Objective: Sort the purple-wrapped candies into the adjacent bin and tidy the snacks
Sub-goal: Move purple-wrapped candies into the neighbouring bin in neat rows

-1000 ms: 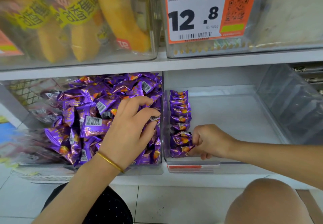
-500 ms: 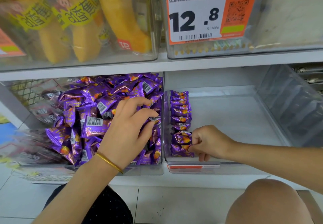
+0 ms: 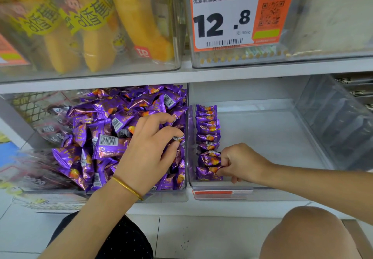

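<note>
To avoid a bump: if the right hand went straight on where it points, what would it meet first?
The front candies of the row, which the right hand pinches; behind them, probably the bin's clear wall.

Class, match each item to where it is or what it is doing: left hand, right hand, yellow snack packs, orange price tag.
1 left hand
2 right hand
3 yellow snack packs
4 orange price tag

A front of upper right bin
B pinching a loose candy atop the heap, lower left bin
C inside upper left bin
D pinching a row candy, near end, lower right bin

Pairs: 1-B, 2-D, 3-C, 4-A
</note>
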The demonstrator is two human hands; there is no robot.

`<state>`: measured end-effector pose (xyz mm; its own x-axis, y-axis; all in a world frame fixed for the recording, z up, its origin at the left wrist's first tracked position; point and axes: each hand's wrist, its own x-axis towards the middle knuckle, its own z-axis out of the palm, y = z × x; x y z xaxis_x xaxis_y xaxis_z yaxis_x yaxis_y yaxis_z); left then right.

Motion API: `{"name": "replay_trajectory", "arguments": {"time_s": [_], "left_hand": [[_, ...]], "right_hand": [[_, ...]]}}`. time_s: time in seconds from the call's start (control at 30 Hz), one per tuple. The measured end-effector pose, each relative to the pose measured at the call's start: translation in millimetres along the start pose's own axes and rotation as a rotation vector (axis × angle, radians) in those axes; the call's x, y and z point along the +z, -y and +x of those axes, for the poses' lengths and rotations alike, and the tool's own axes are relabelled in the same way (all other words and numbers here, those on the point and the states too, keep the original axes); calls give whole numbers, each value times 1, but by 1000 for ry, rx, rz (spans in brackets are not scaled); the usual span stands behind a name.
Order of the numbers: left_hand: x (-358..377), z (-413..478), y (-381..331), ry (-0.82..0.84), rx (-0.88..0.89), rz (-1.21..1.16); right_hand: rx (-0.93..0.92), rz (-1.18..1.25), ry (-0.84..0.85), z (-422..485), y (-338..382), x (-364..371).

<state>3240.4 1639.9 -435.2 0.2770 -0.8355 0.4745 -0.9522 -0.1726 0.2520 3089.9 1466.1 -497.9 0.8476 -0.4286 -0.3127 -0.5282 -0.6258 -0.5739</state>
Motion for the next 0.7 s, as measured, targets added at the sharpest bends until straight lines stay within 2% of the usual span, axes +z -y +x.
{"name": "replay_trajectory", "arguments": {"time_s": [0.57, 0.7], "left_hand": [[-7, -2, 6, -29, 11, 26], [-10, -5, 15, 29, 68, 76]], "right_hand": [[-15, -60, 19, -7, 4, -8], [-30, -63, 25, -5, 4, -6]]}}
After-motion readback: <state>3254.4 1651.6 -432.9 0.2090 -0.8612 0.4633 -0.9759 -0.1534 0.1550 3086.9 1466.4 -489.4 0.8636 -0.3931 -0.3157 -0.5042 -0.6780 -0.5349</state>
